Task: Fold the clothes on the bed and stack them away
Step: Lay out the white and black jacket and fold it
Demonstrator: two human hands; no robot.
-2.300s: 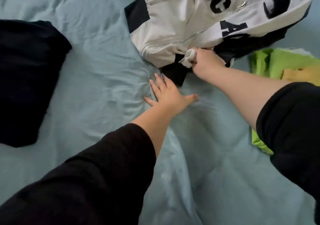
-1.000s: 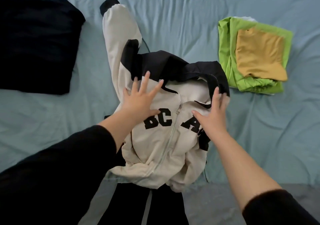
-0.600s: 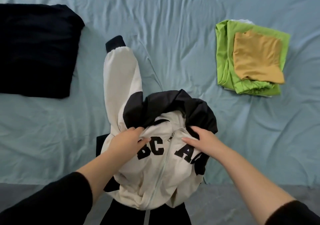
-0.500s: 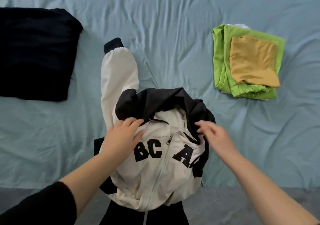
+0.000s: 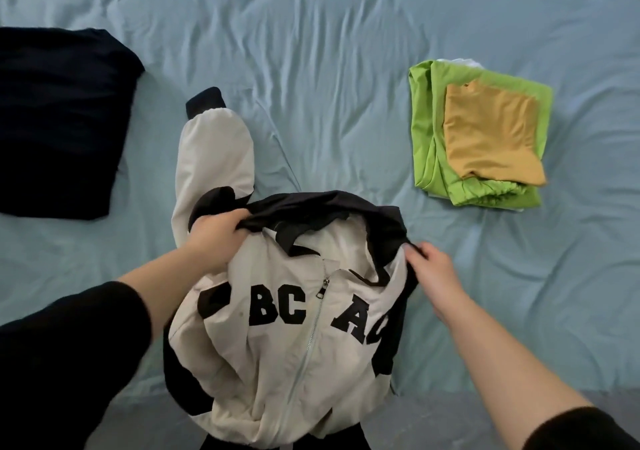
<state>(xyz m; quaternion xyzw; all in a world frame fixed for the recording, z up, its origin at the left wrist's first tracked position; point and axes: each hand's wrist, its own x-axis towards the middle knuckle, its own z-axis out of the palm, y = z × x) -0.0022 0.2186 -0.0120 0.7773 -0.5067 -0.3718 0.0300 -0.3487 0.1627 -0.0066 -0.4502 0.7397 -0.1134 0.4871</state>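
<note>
Cream and black, the zip-up jacket lies front-up at the near edge of the bed, its sleeve stretched away across the pale blue sheet. The left hand curls round the dark hood fabric at one shoulder; the right hand pinches the black edge at the other. A folded black garment sits well off to the left, and a mustard garment lies atop a green garment to the right.

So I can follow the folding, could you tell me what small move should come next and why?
Probably spread the jacket flat: the left hand and right hand each grip its black upper edge, yet the body is bunched and one sleeve sprawls up the bed.
</note>
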